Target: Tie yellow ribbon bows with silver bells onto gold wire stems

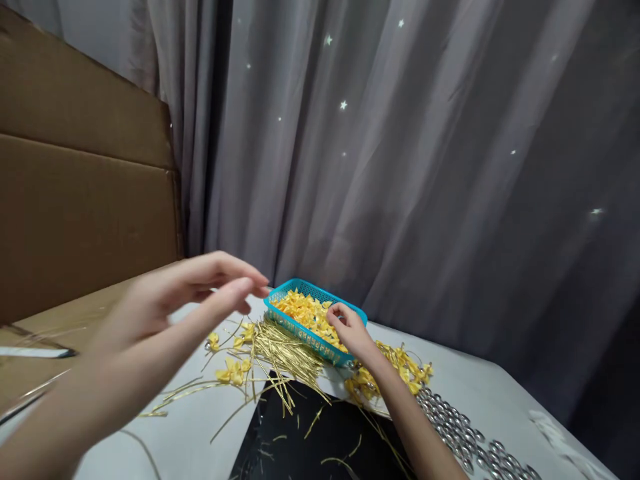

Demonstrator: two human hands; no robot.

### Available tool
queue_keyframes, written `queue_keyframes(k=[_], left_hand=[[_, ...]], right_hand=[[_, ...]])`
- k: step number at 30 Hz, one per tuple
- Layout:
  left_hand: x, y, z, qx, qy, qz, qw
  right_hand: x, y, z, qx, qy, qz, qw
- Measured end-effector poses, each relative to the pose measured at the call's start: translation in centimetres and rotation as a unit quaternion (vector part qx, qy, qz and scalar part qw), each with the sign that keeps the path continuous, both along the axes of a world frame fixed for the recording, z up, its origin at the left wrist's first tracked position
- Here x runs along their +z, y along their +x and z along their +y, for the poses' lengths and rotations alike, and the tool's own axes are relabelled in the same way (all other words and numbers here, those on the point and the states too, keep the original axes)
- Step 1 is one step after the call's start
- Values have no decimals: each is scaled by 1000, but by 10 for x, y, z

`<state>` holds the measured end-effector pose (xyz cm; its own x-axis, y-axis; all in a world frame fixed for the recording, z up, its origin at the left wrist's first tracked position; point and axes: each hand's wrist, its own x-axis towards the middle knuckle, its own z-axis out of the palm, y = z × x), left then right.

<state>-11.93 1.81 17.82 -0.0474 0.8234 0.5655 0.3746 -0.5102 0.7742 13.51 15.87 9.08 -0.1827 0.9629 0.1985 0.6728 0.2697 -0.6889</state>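
My left hand (183, 303) is raised in the air left of the basket, slightly blurred. Its fingers are stretched out, a little apart from the thumb, and hold nothing visible. At the right side of a blue plastic basket (316, 341), my right hand (349, 328) reaches in over a heap of yellow ribbon bows (305, 310). The fingers there are bent together in a pinch; their tips meet the bows, and what lies between them is hidden. Against the basket's near side rests a bundle of gold twist ties (285, 353).
Yellow bows with gold ties (234, 371) lie left of the bundle; another pile (400, 367) sits beyond my right forearm. Several shiny silver domed pieces (450, 427) spread at the right. A black sheet (300, 440) lies in front. Cardboard (85, 200) stands left, a grey curtain (350, 167) behind.
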Motion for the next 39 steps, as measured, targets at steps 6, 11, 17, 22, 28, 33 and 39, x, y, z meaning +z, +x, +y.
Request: queue_keyframes(k=[6, 11, 17, 22, 28, 33, 39], left_hand=[[-37, 65, 43, -188, -245, -42, 950], [-50, 86, 43, -210, -290, -110, 927], [-52, 91, 42, -192, -237, -118, 945], [-59, 91, 44, -237, -176, -82, 952], [-58, 88, 46, -240, -202, -62, 948], [-57, 80, 48, -248, -223, 19, 943], [-51, 73, 46, -264, -219, 128, 931]], right_hand=[[46, 0, -79, 144, -138, 251, 947], [60, 5, -90, 131, -137, 267, 945], [58, 12, -85, 162, -156, 246, 943], [59, 15, -85, 175, -143, 241, 944], [61, 18, -83, 203, -103, 185, 956], [61, 22, -81, 221, -91, 110, 965], [63, 24, -87, 253, -80, 2, 964]])
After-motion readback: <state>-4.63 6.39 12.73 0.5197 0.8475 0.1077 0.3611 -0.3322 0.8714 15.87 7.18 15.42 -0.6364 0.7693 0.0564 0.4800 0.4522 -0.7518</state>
